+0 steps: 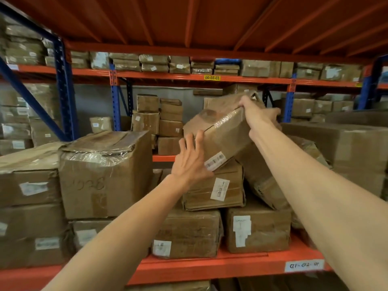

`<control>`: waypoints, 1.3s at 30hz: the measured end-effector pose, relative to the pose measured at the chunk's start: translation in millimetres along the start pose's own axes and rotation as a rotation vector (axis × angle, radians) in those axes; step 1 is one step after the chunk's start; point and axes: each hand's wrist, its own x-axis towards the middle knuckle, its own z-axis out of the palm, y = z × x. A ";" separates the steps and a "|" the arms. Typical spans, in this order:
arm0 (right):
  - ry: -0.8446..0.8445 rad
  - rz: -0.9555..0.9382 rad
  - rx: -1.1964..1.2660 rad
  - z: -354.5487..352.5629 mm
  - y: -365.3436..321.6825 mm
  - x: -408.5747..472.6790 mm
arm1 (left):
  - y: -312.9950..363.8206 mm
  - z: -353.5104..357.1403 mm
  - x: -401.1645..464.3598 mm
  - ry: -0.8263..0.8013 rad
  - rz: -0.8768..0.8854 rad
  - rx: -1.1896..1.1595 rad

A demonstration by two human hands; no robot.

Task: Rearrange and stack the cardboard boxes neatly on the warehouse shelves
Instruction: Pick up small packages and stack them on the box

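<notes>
Forearms enter from the bottom of the frame and converge on the centre, where one tilted box point(222, 133) is being handled above the orange shelf point(241, 261). Largest in view, at left of centre, stands a big taped carton point(105, 177); a second stack fills the lower centre, its top member a flat labelled box point(216, 187) on which the tilted box's lower corner rests. The tilted box lies just right of centre, its long axis running from lower left to upper right, the far end raised.

The right hand point(259, 114) grips that raised upper-right end, fingers curled over the top edge. The left hand point(192, 159), fingers spread and nearly straight, presses flat against the lower-left face beside the barcode label point(216, 160); it holds nothing.

Judgement: the box lies between the two hands along its own length, so levelling it probably means lowering the right end while the left steadies the low corner.
</notes>
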 end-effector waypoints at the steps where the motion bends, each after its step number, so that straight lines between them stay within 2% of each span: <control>1: 0.011 -0.105 -0.064 1.3 -12.6 -3.9 | 11.0 3.9 -1.2 0.023 -0.044 -0.082; 3: 0.009 -0.313 -0.191 4.1 -30.7 -10.0 | 33.7 11.8 -0.1 0.002 -0.143 -0.281; 6: 0.019 -0.550 -0.419 10.9 -32.2 -19.2 | 54.6 22.9 0.6 -0.148 -0.224 -0.509; 9: -0.027 -0.641 -0.518 13.6 -12.2 -22.2 | 46.0 27.2 -10.7 -0.315 -0.201 -0.550; 12: -0.098 -0.686 -0.482 10.7 4.1 -21.6 | 13.5 0.4 -3.9 -0.498 -0.149 -0.598; 14: -0.159 -0.722 -0.424 7.2 14.1 -27.9 | -4.2 -32.4 17.6 -0.485 -0.106 -0.586; 18: -0.214 -0.636 -0.370 2.5 56.3 -42.1 | -10.4 -94.6 72.3 -0.181 0.197 -0.173; 20: -0.181 -0.588 -0.422 -1.2 80.8 -46.6 | -5.0 -121.3 93.1 -0.081 0.327 0.044; 22: -0.155 -0.602 -0.485 -7.9 100.7 -47.8 | 4.6 -138.7 107.1 -0.020 0.460 0.360; 24: -0.152 -0.617 -0.550 -14.6 113.7 -48.3 | 22.8 -148.1 119.2 -0.022 0.605 0.693; 26: -0.187 -0.615 -0.623 -18.6 122.6 -52.4 | 48.5 -151.1 127.8 -0.045 0.723 0.916; 30: -0.207 -0.618 -0.659 -19.3 126.0 -60.4 | 91.2 -132.9 132.2 -0.223 0.918 1.322; 32: -0.194 -0.633 -0.649 -17.7 120.9 -58.2 | 91.5 -121.5 127.5 -0.311 0.926 1.381; 34: -0.195 -0.690 -0.661 -15.0 115.0 -53.1 | 77.7 -120.3 124.2 -0.303 0.906 1.352; 39: -0.254 -0.995 -0.824 12.1 85.1 -50.3 | 3.9 -157.4 98.5 -0.256 0.667 1.229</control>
